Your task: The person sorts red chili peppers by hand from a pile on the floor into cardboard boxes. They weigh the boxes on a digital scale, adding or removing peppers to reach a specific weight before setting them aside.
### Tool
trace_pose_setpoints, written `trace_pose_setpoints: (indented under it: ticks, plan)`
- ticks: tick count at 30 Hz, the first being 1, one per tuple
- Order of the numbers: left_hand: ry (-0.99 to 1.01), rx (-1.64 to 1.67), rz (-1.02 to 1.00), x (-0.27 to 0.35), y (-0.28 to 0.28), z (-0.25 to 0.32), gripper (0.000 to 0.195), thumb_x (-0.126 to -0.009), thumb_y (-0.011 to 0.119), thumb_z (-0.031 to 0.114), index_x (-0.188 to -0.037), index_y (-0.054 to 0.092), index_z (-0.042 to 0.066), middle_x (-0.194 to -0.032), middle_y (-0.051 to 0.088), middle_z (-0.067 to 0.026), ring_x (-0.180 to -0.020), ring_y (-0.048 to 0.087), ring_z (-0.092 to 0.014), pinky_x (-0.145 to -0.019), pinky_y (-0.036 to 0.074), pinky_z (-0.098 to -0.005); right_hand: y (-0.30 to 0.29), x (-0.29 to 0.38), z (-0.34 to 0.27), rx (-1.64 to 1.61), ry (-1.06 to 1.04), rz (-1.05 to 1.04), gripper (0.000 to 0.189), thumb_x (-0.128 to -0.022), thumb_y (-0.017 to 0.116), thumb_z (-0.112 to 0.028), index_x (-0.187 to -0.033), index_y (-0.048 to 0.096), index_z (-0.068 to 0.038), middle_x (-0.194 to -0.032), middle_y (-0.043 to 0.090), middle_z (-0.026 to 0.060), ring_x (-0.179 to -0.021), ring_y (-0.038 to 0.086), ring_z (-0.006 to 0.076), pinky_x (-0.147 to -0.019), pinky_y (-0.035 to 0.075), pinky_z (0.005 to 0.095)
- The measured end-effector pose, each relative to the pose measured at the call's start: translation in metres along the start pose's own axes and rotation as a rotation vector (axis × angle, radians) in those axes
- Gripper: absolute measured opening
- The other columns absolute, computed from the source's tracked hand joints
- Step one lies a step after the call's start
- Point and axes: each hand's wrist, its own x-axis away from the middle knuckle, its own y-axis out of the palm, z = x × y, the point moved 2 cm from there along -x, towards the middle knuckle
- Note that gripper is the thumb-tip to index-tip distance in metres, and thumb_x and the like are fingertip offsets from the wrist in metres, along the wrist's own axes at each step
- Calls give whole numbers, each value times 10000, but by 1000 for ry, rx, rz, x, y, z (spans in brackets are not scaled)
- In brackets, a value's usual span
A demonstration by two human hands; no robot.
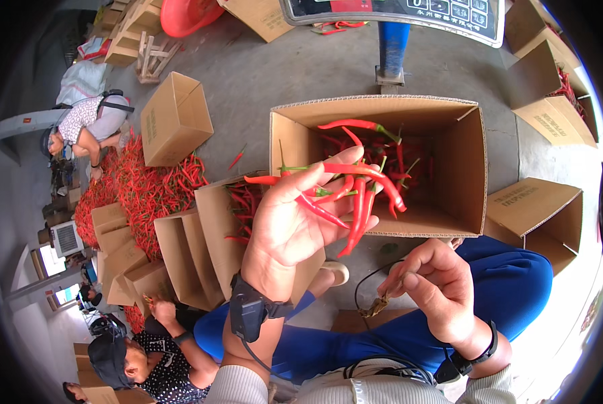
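Observation:
My left hand [299, 227] is palm up with its fingers loosely curled around several fresh red chili peppers [358, 209] with green stems. It is over the near left part of an open cardboard box [458, 171]. Inside that box, more red chilies [407, 179] lie in shadow, partly hidden by my hand. My right hand [443, 290] pinches a brown, withered scrap, perhaps a dried leaf [376, 306], between thumb and fingers. It is in front of the box's near right corner, above my blue trouser leg.
Beyond the box rises a blue scale post [393, 55] under a keypad display [433, 15]. Open cartons stand left [185, 257] and right [534, 207]. A large chili heap [145, 187] covers the floor leftward. One person [94, 123] bends there; another [155, 353] sits nearby at lower left.

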Motion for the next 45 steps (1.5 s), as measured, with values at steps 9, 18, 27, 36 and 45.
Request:
trace_pose_setpoints:
  ticks: [9,18,27,36,45]
  plan:
    - [-21,-20,-61,1,2,-5,714,-938,555,492,-1419,388,-8,-1405,443,-225,-1297,447,-338,-1031,394,-556,1,1,1,53,24,-54,63,-955,532,-43,-976,510,13,-905,666,140,-860,674,180,-768,543,283]
    - [264,-273,331,25,-1,-1,532,-941,539,292,-1342,428,-39,-1374,465,-240,-1290,462,-342,-1067,399,-461,6,0,15,131,227,-144,69,-965,546,-52,-999,538,7,-940,686,101,-859,658,128,-767,539,267]
    - [587,-574,1071,146,-156,-9,347,-854,673,132,-1157,571,-2,-1048,644,-110,-994,615,-174,-901,491,-322,13,4,41,1106,-118,-517,210,-797,687,-133,-982,647,-43,-886,631,154,-836,625,353,-738,514,428]
    - [283,-1253,1392,107,-239,-22,1235,-601,869,445,-1534,123,131,-1436,341,-293,-1326,360,-452,-1084,343,-502,28,-2,68,1249,158,-586,309,-850,662,-237,-1096,649,-49,-1058,653,175,-949,629,368,-831,500,433]
    - [-162,-1493,1420,86,-227,9,1174,-614,806,561,-1531,166,204,-1382,386,-296,-1251,465,-439,-1044,393,-508,36,-8,76,1275,168,-601,300,-857,651,-250,-1082,663,-53,-986,667,187,-919,633,368,-812,496,439]
